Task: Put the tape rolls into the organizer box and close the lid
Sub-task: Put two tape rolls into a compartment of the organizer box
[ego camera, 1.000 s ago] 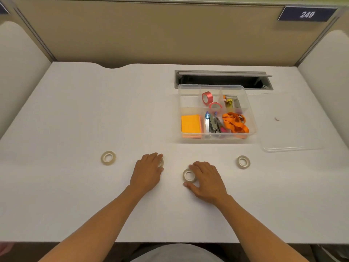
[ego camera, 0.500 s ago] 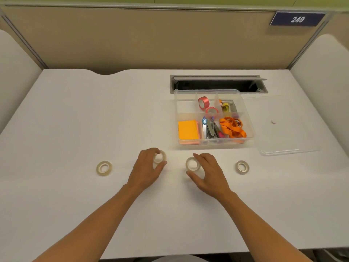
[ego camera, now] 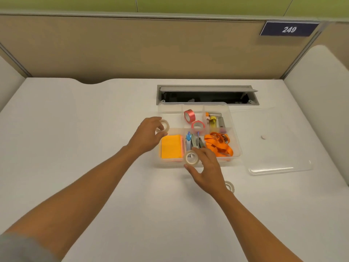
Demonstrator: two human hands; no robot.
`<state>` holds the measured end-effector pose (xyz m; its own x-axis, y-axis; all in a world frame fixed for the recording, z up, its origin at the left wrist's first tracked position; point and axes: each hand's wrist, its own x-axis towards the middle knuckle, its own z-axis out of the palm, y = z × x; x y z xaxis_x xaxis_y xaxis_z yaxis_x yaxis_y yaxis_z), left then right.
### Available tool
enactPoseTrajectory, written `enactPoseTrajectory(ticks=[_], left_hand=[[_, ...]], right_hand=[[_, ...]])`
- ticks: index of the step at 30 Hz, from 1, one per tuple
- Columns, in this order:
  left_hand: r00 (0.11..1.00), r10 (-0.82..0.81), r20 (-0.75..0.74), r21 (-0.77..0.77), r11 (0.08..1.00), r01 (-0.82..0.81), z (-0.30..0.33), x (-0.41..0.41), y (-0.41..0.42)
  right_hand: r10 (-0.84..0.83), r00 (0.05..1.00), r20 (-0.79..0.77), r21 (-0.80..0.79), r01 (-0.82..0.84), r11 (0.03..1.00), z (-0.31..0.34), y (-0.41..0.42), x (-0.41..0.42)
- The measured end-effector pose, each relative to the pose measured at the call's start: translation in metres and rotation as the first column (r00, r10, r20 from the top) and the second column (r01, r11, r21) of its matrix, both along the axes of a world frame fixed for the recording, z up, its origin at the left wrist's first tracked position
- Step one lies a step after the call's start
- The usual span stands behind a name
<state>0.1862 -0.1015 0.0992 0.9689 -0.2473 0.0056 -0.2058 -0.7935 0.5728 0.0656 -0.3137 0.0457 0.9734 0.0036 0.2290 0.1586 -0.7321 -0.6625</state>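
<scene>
My left hand [ego camera: 146, 136] holds a clear tape roll [ego camera: 164, 125] in the air at the left edge of the transparent organizer box [ego camera: 235, 129]. My right hand [ego camera: 206, 171] grips a second clear tape roll [ego camera: 191, 157] over the box's front wall. A third clear roll [ego camera: 230, 186] lies on the desk, partly hidden behind my right wrist. Two red tape rolls [ego camera: 189, 115] sit in a rear compartment. The box's clear lid [ego camera: 279, 163] lies flat on the desk to the right of the box.
The box also holds orange sticky notes [ego camera: 171, 149], a stapler and tools [ego camera: 194, 141], an orange lanyard [ego camera: 219, 145] and small items. An open cable slot [ego camera: 207, 95] lies behind the box. Partition walls enclose the white desk on three sides.
Both hands have lifted their tape rolls off the desk and carried them forward to the box. The head has moved closer; the far-left roll is out of view.
</scene>
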Motion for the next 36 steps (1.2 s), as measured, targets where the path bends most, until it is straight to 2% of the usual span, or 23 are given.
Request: enactPoseTrajectory(ticks=[7, 13, 18, 22, 26, 30, 33, 36], left_hand=[[0.996, 0.021, -0.091, 0.17, 0.985, -0.005, -0.003, 0.07, -0.045], [0.961, -0.07, -0.266, 0.378, 0.91, 0.171, -0.019, 0.098, -0.056], [0.932, -0.137, -0.335, 0.394, 0.878, 0.271, -0.025, 0.111, -0.059], [0.93, -0.166, -0.327, 0.353, 0.892, 0.283, -0.031, 0.117, -0.058], [0.979, -0.085, -0.186, 0.21, 0.97, 0.124, -0.021, 0.116, -0.052], [0.982, 0.185, -0.026, -0.005, 0.983, -0.185, -0.015, 0.101, -0.031], [0.939, 0.328, -0.098, -0.13, 0.932, -0.339, -0.023, 0.086, -0.016], [0.902, 0.357, -0.244, -0.163, 0.901, -0.401, -0.035, 0.075, -0.005]], right_hand=[[-0.028, 0.999, -0.019, 0.024, 0.028, 0.999, 0.0, -0.014, 0.007], [-0.063, 0.997, -0.043, 0.018, 0.063, 0.998, 0.001, -0.032, 0.008], [-0.056, 0.998, -0.015, 0.008, 0.056, 0.998, 0.004, -0.051, 0.023], [0.03, 1.0, 0.005, -0.063, -0.03, 0.998, 0.005, -0.059, 0.043], [0.094, 0.995, -0.017, -0.124, -0.095, 0.988, 0.012, -0.063, 0.073], [0.171, 0.979, -0.11, -0.131, -0.185, 0.974, 0.028, -0.047, 0.114], [0.269, 0.953, -0.141, -0.165, -0.29, 0.943, 0.038, -0.025, 0.153], [0.355, 0.919, -0.171, -0.237, -0.388, 0.891, 0.04, 0.0, 0.192]])
